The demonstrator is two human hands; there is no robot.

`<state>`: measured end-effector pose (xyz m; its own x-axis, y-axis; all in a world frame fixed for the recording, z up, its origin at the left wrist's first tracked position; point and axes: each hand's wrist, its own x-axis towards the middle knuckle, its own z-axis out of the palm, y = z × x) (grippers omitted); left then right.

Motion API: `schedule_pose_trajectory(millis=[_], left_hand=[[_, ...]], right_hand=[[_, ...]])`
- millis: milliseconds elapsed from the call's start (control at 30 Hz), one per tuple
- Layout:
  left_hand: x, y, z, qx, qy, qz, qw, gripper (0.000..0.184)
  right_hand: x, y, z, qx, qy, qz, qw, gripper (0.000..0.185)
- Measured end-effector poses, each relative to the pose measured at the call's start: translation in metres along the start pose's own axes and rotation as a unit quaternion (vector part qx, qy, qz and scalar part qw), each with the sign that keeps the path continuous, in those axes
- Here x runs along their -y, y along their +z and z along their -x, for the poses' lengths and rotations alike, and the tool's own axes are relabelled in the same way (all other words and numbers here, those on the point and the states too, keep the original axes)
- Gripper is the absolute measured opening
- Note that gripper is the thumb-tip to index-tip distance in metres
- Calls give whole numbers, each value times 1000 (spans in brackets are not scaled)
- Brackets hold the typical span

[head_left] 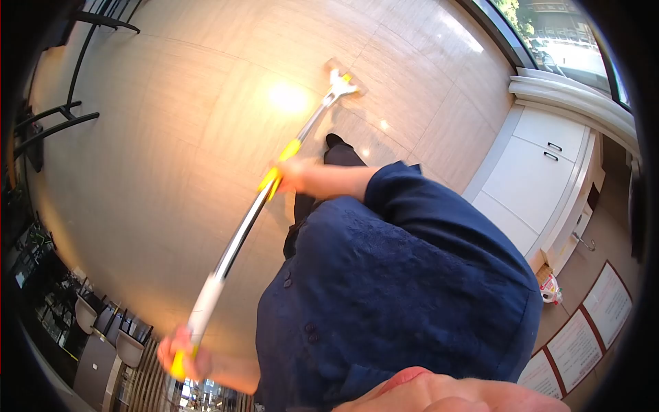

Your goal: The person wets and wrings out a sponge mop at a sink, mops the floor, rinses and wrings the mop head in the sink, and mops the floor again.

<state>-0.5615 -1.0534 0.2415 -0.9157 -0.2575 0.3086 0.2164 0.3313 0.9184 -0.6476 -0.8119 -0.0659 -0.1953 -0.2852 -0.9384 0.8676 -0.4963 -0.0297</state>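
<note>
Within both hands (292, 176), the long-handled tool (241, 233), head (343, 81) well beyond.

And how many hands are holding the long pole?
2. The right hand is around the yellow part midway along the pole; the left hand is at its upper end. No other hand shows.

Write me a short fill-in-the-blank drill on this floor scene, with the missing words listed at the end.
1. Of the left hand and the right hand, the one nearer the mop head is the ____ one.
2. The right hand holds the mop at a part whose colour is ____.
3. The person's shirt is dark ____.
4. The white cabinet has handles coloured ____.

Missing words: right; yellow; blue; black.
</note>
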Motion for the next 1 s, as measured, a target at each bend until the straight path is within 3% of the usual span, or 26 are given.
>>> schedule_pose_trajectory(millis=[100, 233, 300, 333, 400, 433, 467, 500, 567, 600, 667, 767, 833, 900, 933, 967, 1000], left_hand=[[-33, -59, -9, 84, 115, 76, 987, 50], [-15, -44, -38, 124, 167, 128, 970, 48], [15, -9, -54, 151, 134, 188, 961, 46], [37, 14, -55, 136, 97, 206, 964, 46], [57, 94, -62, 213, 32, 222, 951, 44], [62, 132, -58, 228, 19, 157, 961, 39], [57, 174, -54, 299, -10, 186, 936, 33], [58, 210, -48, 340, -65, 187, 919, 28], [49, 277, -29, 433, -146, 194, 868, 29], [54, 305, -18, 478, -147, 218, 838, 29], [63, 353, 12, 535, -88, 205, 815, 27], [59, 327, 1, 509, -124, 156, 837, 28], [43, 281, -23, 453, -143, 100, 874, 27], [25, 223, -47, 375, -118, 58, 918, 25], [16, 194, -54, 308, -83, 34, 947, 24], [5, 164, -63, 259, -39, 55, 964, 25], [-4, 131, -72, 230, 28, 69, 970, 32]], right_hand=[[-40, 47, 26, 145, 4, -21, 989, 30], [-27, 37, 37, 153, -6, -56, 987, 27], [-8, 4, 18, 119, -83, -134, 980, 26], [10, -16, 10, 48, -100, -208, 972, 26], [55, -70, 15, -85, -155, -307, 935, 26], [68, -118, -23, -126, -229, -351, 899, 22], [85, -158, -19, -168, -264, -390, 866, 22], [98, -203, -20, -218, -302, -352, 859, 22], [115, -289, -18, -291, -322, -318, 843, 24], [123, -302, 11, -308, -326, -337, 828, 25], [122, -368, 9, -264, -263, -370, 851, 33], [119, -356, -5, -281, -226, -270, 893, 32], [110, -325, -24, -200, -186, -263, 925, 29], [97, -251, -24, -145, -168, -239, 945, 23], [84, -210, -41, -131, -158, -294, 933, 23], [74, -165, -41, -155, -154, -206, 954, 24], [65, -120, -10, -77, -145, -186, 969, 30]])
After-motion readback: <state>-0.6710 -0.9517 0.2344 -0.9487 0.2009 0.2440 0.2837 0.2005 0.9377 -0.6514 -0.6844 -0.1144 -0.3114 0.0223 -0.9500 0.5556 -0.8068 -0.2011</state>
